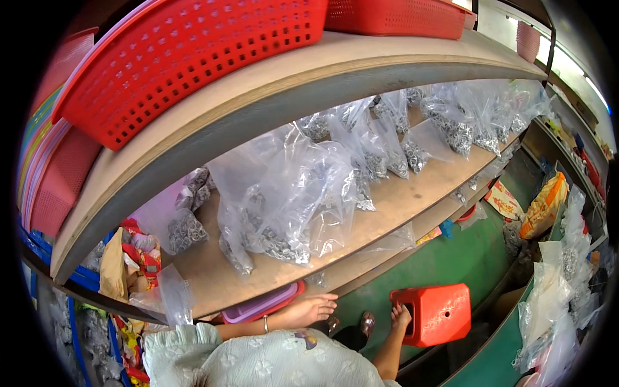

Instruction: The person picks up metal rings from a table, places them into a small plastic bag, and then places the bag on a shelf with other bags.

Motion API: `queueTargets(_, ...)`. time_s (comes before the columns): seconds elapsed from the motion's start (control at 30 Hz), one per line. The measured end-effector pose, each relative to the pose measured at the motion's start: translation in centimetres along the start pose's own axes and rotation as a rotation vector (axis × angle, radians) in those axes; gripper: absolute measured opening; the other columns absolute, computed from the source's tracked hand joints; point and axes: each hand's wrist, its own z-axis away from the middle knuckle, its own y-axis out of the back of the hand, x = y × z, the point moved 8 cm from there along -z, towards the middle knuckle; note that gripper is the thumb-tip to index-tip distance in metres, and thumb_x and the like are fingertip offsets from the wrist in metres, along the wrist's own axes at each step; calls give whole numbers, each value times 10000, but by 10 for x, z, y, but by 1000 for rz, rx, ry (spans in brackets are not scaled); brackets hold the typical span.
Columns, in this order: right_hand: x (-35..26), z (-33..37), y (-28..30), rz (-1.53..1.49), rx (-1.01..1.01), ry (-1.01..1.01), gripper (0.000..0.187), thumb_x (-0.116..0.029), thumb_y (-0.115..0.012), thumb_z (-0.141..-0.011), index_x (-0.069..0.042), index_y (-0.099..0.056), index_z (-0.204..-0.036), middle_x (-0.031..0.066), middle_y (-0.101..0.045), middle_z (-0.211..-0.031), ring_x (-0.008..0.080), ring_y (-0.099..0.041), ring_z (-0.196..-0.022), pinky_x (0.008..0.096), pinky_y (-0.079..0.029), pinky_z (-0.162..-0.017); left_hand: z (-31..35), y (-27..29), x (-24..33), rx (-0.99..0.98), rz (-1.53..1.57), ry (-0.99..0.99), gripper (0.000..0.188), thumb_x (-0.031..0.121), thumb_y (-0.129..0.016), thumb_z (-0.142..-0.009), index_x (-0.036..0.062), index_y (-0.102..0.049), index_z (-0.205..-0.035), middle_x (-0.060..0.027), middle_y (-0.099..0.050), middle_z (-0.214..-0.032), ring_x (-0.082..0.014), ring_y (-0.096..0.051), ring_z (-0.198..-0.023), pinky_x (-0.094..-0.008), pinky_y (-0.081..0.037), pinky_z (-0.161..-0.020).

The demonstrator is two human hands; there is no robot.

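My right hand (401,315) is closed on a red plastic stool (445,316), its fingers curled at the stool's left side. A small round hole shows in the face turned up to me, and the stool is over the green floor in front of the shelf. My left hand (316,309) is empty, fingers stretched out, just below the edge of the wooden shelf (393,209). Near it are a purple plastic basket (261,303) and a red rim around it. Clear plastic bags (277,219) with small grey metal parts stand along the shelf above.
Red perforated baskets (206,58) sit on the upper shelf, with stacked coloured baskets (58,174) at the left. Red and yellow packaging (145,251) lies at the shelf's left end. On the right are an orange sack (545,206) and a counter with more clear bags (548,284).
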Motion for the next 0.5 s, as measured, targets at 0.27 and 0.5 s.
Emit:
queueTargets(0.27, -142, 68, -115, 187, -144, 318, 292, -149, -493, -903, -30, -494, -1170, 73, -608, -923, 132, -569, -718, 235, -442, -567, -40, -70, 25, 102, 114, -239, 309, 57, -494, -878, -11, -508, -1178, -68, -581, -941, -145, -558, -870, -268, -457, -764)
queueTargets(0.5, -292, 159, -243, 167, -483, 804, 362, -43, -543, -862, -4, -442, -1207, 45, -550, -861, 98, -505, -739, 209, -415, -660, -67, -119, 33, 90, 173, -376, 282, 67, -500, -887, -11, -528, -1157, -68, -594, -920, -145, -566, -844, -264, -461, -738)
